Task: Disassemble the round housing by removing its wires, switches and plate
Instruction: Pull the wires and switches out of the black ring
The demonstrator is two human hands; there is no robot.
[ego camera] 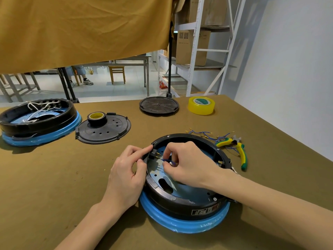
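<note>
Right hand [187, 163] pinching blue wire [168, 161], round housing [182, 202]

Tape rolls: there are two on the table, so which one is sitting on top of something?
The black tape roll with the yellow core. It stands on the round black lid at left, while the clear yellow tape roll rests directly on the table.

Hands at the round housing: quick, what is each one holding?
Left hand: fingers pinch the black switch at the round housing rim.
Right hand: closed grip pinching a blue wire inside.
</note>
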